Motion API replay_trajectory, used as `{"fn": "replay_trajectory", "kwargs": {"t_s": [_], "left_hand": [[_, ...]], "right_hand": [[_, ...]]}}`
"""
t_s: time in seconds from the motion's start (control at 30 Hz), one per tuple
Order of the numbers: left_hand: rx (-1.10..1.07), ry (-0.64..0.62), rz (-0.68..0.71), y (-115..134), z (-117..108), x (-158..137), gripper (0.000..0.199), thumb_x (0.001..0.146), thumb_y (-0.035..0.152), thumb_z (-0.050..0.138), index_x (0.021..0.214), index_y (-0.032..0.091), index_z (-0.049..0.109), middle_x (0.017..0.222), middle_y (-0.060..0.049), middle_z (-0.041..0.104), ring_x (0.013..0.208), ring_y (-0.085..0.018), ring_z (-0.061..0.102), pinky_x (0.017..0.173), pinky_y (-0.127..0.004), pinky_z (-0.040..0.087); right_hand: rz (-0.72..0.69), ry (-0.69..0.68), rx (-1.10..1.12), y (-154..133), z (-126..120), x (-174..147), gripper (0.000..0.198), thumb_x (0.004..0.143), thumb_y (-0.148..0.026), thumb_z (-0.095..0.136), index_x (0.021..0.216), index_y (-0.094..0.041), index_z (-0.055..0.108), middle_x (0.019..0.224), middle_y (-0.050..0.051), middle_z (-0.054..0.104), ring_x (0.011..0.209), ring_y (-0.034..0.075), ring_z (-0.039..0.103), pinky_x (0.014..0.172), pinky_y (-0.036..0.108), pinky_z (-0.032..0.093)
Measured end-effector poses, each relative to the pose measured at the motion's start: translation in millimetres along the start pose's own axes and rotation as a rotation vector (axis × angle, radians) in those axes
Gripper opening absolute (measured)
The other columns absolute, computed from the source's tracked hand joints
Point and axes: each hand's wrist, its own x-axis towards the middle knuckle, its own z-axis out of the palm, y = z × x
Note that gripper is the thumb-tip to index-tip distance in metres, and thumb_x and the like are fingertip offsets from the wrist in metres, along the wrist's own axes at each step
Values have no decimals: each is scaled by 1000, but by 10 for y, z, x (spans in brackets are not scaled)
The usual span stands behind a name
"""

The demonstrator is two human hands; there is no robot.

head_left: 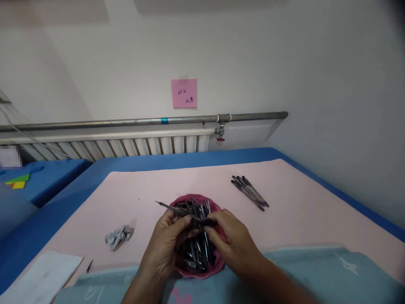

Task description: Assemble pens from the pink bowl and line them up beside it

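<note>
Above a pink basket point(218, 268) filled with dark pens, both of my hands hold one slim pen point(172, 207) with its bare tip pointing left. My left hand point(164, 240) pinches the barrel between thumb and fingers. At the other end of the pen, the fingers of my right hand point(234, 240) close round a dark part, mostly hidden by the fingertips. Black pens point(199, 253) with shiny caps lie crowded in the basket under my hands. Several capped pens point(249, 193) rest side by side on the pink table cover to the right.
A crumpled grey-white cloth or paper point(118, 236) lies left on the pink cover point(152, 181). Near the front left are a white sheet point(44, 274) and a small dark piece point(90, 266). A teal cloth point(310, 266) runs along the near edge. Behind stand a radiator point(142, 143) and pipe point(126, 122).
</note>
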Motion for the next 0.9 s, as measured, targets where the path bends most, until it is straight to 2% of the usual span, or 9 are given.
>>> {"fn": "replay_trajectory", "kwargs": {"t_s": [0.1, 0.3, 0.4, 0.5, 0.57, 0.7, 0.8, 0.9], "left_hand": [[18, 8, 4, -4, 4, 5, 17, 67, 15, 70, 82, 14, 63, 79, -3, 67, 71, -13, 63, 66, -27, 54], [57, 8, -9, -7, 13, 4, 19, 67, 15, 70, 84, 14, 61, 78, -4, 68, 65, -11, 62, 62, -24, 52], [78, 6, -3, -15, -2, 7, 20, 67, 17, 69, 85, 14, 61, 77, -4, 68, 66, -12, 62, 62, -24, 51], [107, -15, 16, -33, -23, 20, 21, 67, 18, 68, 87, 14, 61, 77, -3, 67, 67, -12, 61, 62, -24, 50], [120, -29, 29, -47, -32, 28, 21, 68, 18, 68, 87, 14, 61, 79, -4, 67, 69, -13, 61, 64, -25, 50], [129, -69, 55, -77, -47, 41, 23, 68, 16, 65, 91, 14, 62, 84, -5, 68, 75, -15, 61, 74, -30, 47], [177, -66, 62, -92, -59, 52, 25, 68, 15, 65, 93, 14, 62, 83, -5, 67, 74, -16, 60, 74, -30, 46], [217, -56, 62, -88, -63, 58, 26, 68, 16, 64, 95, 14, 63, 78, -4, 65, 70, -15, 58, 72, -30, 46]], "right_hand": [[-33, -45, -19, 4, -2, 4, 17, 88, -22, 41, 84, -19, 57, 75, 4, 59, 74, 17, 53, 68, 31, 41], [-53, -62, -61, -10, 2, 14, 7, 83, -21, 49, 86, -18, 55, 81, 5, 60, 79, 19, 52, 71, 32, 40], [-46, -119, -103, -16, 10, 13, 17, 88, -22, 42, 78, -18, 56, 74, 4, 59, 73, 18, 51, 69, 32, 39], [-40, -125, -139, -10, 28, 6, 7, 83, -24, 51, 82, -18, 55, 79, 5, 60, 76, 20, 52, 69, 33, 39], [-61, -105, -145, 0, 43, -1, 5, 82, -21, 51, 83, -18, 55, 80, 5, 60, 77, 20, 51, 68, 33, 39], [-113, -144, -136, 22, 61, -11, 17, 88, -20, 40, 81, -19, 55, 75, 4, 60, 72, 18, 52, 68, 32, 39], [-72, -160, -156, 26, 65, -13, 5, 83, -21, 50, 84, -18, 55, 80, 5, 61, 76, 20, 53, 68, 34, 40], [-31, -174, -144, 21, 72, -14, 6, 83, -20, 48, 80, -19, 53, 79, 4, 60, 75, 20, 53, 67, 34, 40]]}}
